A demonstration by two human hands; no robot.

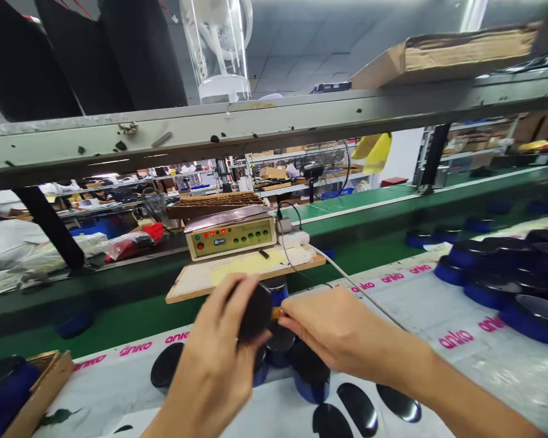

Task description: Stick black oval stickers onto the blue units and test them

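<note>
My left hand [221,347] is wrapped round a black round part [256,313], raised above the work surface. My right hand [335,328] is closed just to its right. Between its fingertips and the black part shows a small orange-brown piece [277,312]; its kind I cannot make out. Below the hands stand several blue-and-black round housings [313,371]. Nearer to me lie glossy black oval pieces [357,409] on the white sheet. Another black round part [167,365] is left of my left forearm.
A tester box [231,234] with red lights sits on a wooden board [182,289] ahead. A white cable [356,286] runs rightward from it. More blue-and-black housings [497,286] crowd the right. A cardboard box [50,389] stands at left. A metal shelf beam [274,112] crosses above.
</note>
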